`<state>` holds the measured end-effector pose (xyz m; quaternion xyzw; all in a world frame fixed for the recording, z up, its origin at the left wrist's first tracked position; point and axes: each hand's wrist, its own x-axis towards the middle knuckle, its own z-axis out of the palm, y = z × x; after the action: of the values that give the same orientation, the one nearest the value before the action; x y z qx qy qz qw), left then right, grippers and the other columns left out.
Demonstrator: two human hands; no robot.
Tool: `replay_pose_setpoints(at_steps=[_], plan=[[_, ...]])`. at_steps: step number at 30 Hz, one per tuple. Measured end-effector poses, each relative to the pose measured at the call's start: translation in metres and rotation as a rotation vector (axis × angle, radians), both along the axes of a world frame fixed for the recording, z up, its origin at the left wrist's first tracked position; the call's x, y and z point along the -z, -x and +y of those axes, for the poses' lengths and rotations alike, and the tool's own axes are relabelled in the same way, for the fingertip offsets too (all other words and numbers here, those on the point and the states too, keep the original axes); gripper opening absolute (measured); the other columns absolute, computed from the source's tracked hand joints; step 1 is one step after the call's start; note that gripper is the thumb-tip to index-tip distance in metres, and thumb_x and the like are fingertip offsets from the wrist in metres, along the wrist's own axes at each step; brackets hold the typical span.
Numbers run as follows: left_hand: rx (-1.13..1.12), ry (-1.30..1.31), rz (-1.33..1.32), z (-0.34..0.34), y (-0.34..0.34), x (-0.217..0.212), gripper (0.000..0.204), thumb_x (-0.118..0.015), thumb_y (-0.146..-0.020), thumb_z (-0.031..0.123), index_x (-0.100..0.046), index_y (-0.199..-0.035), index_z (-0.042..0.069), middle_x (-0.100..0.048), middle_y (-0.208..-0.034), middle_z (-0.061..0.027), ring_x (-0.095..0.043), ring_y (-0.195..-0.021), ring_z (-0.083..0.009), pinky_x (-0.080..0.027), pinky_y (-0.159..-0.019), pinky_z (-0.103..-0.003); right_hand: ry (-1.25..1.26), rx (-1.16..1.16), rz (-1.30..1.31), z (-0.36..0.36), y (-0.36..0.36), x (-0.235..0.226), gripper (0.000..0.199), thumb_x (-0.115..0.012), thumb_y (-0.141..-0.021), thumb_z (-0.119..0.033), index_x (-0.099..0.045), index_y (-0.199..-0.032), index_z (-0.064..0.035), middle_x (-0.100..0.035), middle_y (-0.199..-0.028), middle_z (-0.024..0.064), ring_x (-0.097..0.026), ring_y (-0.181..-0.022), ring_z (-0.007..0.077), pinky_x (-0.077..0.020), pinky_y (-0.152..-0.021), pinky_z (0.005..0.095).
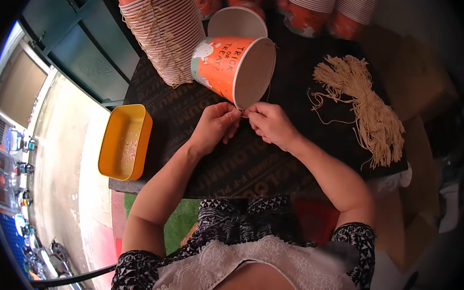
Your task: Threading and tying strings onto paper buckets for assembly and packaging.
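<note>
An orange paper bucket (219,66) with a white ghost print and dark lettering lies tilted on its side, its white mouth turned to the right. My left hand (216,126) is closed at the bucket's near rim, thumb and finger pinched there. Fingertip to fingertip with it, my right hand (271,122) pinches a thin cord at the same spot on the rim. More of this cord (269,92) hangs beside the mouth from the rim's far side. The cord's end between the fingers is too small to make out.
A tall stack of corded buckets (167,40) stands behind left, with another bucket (235,22) and more stacks (313,2) at the back. A yellow plastic tub (116,144) holding small pale bits sits left. A bundle of beige cords (368,110) lies right on the dark table (212,173).
</note>
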<state>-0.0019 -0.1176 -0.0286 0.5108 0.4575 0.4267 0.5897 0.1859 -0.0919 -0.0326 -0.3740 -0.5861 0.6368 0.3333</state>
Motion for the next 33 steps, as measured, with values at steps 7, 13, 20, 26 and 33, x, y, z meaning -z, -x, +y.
replay_pose_setpoints(at_steps=[7,13,20,26,33], plan=[[0.042,0.078,-0.020,-0.002,0.004,-0.005,0.020,-0.055,-0.098,0.021,-0.059,-0.092,0.002,-0.056,-0.070,-0.0002,-0.051,-0.053,-0.0071,-0.040,-0.042,-0.020,-0.012,0.006,0.033,-0.006,0.001,-0.003,0.019,-0.054,-0.093,-0.016,-0.062,-0.084,-0.0021,-0.052,-0.063,-0.0030,-0.045,-0.049,0.0042,-0.0349,-0.042,0.0219],[0.054,0.098,0.004,-0.005,0.001,-0.009,0.019,-0.056,-0.097,0.020,-0.059,-0.090,0.002,-0.056,-0.069,-0.0009,-0.051,-0.052,-0.0074,-0.039,-0.041,-0.021,0.065,0.033,0.095,-0.006,0.005,-0.005,0.019,-0.057,-0.094,-0.014,-0.062,-0.080,-0.0027,-0.052,-0.062,-0.0038,-0.043,-0.049,0.0034,-0.0324,-0.041,0.0212],[0.095,0.091,0.009,-0.009,0.006,-0.008,0.016,-0.057,-0.094,0.015,-0.059,-0.084,0.002,-0.056,-0.067,-0.0017,-0.051,-0.051,-0.0080,-0.039,-0.040,-0.021,0.085,0.035,0.038,-0.014,0.007,-0.013,0.022,-0.057,-0.093,-0.015,-0.063,-0.076,-0.0034,-0.051,-0.057,-0.0029,-0.043,-0.046,0.0037,-0.0311,-0.040,0.0209],[0.097,0.197,0.106,-0.035,0.010,-0.018,0.015,-0.058,-0.091,0.013,-0.059,-0.081,0.002,-0.057,-0.067,-0.0018,-0.051,-0.050,-0.0084,-0.040,-0.040,-0.022,-0.021,-0.082,-0.090,-0.032,0.008,-0.016,0.024,-0.055,-0.093,-0.015,-0.061,-0.076,0.0002,-0.057,-0.059,0.0011,-0.050,-0.052,0.0072,-0.0395,-0.048,0.0252],[0.042,0.338,0.036,-0.096,0.010,-0.030,0.015,-0.059,-0.091,0.015,-0.059,-0.084,0.002,-0.057,-0.068,-0.0015,-0.054,-0.049,-0.0084,-0.041,-0.038,-0.022,-0.193,-0.217,-0.218,-0.085,0.000,-0.020,0.022,-0.052,-0.093,-0.014,-0.062,-0.080,0.0002,-0.061,-0.061,0.0059,-0.059,-0.058,0.0114,-0.0455,-0.054,0.0294]])
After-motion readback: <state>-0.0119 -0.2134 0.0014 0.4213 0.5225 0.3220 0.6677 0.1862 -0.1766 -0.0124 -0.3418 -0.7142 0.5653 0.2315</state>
